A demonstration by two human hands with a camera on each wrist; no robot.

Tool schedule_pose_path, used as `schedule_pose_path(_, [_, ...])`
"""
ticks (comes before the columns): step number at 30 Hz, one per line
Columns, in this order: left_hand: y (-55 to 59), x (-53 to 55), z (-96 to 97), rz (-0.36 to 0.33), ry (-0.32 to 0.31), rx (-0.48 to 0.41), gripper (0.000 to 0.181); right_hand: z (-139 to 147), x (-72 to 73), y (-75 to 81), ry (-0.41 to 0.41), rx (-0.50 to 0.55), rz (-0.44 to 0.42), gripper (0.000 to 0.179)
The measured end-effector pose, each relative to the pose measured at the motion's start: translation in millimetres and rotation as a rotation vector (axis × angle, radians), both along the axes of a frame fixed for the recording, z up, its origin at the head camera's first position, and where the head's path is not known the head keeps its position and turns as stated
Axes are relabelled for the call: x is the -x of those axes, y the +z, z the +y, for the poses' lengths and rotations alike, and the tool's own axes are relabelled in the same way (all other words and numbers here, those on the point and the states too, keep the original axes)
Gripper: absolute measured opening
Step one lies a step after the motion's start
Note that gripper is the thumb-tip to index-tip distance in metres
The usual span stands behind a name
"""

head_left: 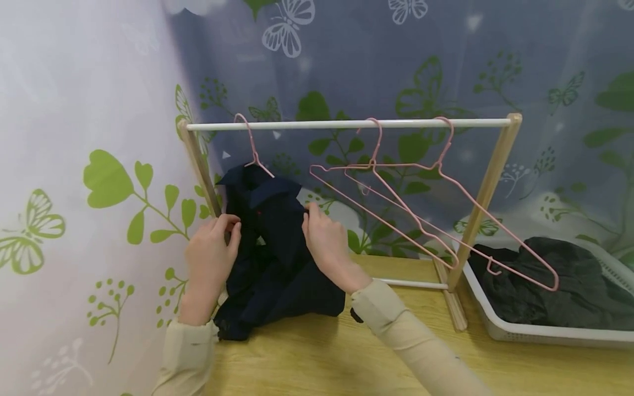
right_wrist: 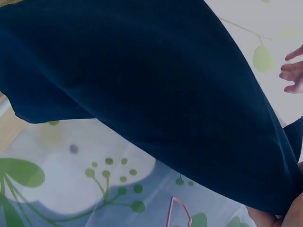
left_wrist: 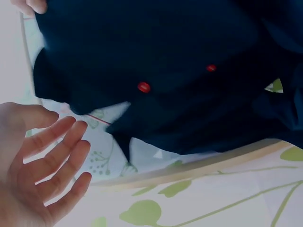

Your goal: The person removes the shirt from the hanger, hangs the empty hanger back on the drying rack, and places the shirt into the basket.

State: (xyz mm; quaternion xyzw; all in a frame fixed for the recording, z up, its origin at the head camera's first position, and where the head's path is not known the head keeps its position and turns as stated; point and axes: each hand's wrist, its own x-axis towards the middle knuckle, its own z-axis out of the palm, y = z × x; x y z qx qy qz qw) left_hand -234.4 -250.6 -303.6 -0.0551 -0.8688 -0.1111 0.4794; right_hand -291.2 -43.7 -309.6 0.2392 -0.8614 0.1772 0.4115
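Note:
A dark navy shirt (head_left: pixel 282 220) with small red buttons (left_wrist: pixel 144 87) hangs on a pink hanger (head_left: pixel 253 148) at the left end of the rail. My right hand (head_left: pixel 327 239) pinches the shirt's right edge between thumb and fingers; in the right wrist view, cloth stretches from that hand (right_wrist: pixel 284 215). On the other side, my left hand (head_left: pixel 213 250) is beside the shirt's left edge. Seen from the left wrist, this hand (left_wrist: pixel 52 165) has loosely spread fingers with nothing between them, just off the cloth.
A rack with a white rail (head_left: pixel 317 125) and wooden posts (head_left: pixel 487 203) stands on the wooden table (head_left: pixel 307 363). Two more pink hangers (head_left: pixel 378 140) hang right of the shirt, their lower ends overlapping. At the right, a white basket (head_left: pixel 525 333) contains dark clothes (head_left: pixel 555 286). Patterned curtains surround it.

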Motion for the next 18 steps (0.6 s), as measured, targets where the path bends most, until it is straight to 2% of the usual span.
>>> schedule_pose_path(4, [1.3, 7.3, -7.1, -0.006, 0.03, -0.006, 0.014, 14.9, -1.8, 6.2, 0.037, 0.047, 0.046, 0.017])
schedule_pose_path(8, [4.2, 14.1, -12.4, -0.052, 0.044, -0.041, 0.019, 36.0, -6.4, 8.7, 0.076, 0.093, 0.053, 0.016])
schedule_pose_path(13, [5.4, 24.7, -17.5, -0.114, 0.049, -0.101, 0.027, 66.9, -11.7, 2.0, 0.139, 0.137, 0.064, 0.016])
schedule_pose_path(18, [1.5, 34.2, -21.2, -0.119, 0.022, -0.152, 0.038, 99.9, -16.6, -6.6, 0.176, 0.178, 0.133, 0.018])
